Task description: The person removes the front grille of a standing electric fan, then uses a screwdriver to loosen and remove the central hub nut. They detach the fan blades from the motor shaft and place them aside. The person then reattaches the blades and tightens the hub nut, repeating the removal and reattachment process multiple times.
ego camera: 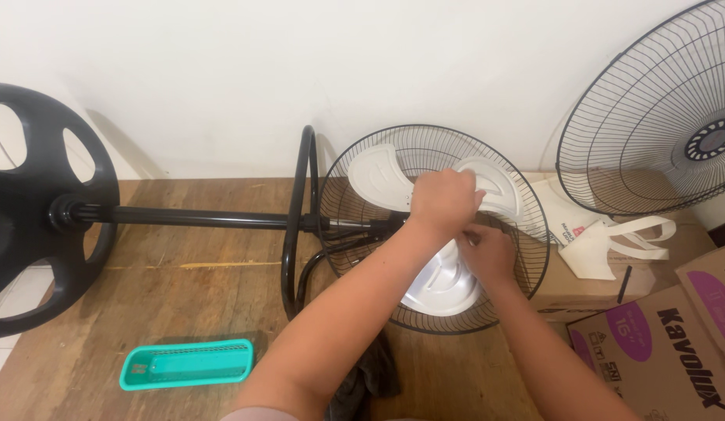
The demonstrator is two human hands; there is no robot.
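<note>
Now: left hand (444, 201) closed over hub of white fan blade (444, 284), inside rear wire guard (534, 257) of fan lying on wooden floor (191, 288). Right hand (487, 253) pinches beside hub; held part hidden. Best: steady blade, turn squarely, fingers off wires.

A brown cardboard box (658, 355) stands at the lower right corner, its side carrying a purple panel with a rounded purple patch and large black lettering. A second box of the same kind (717, 292) sits just behind it at the right edge, also with a purple panel. Further back, by the wall, a plain brown carton (580, 292) lies under a white cloth bag (592, 234) bearing a small red-and-dark printed mark.
</note>
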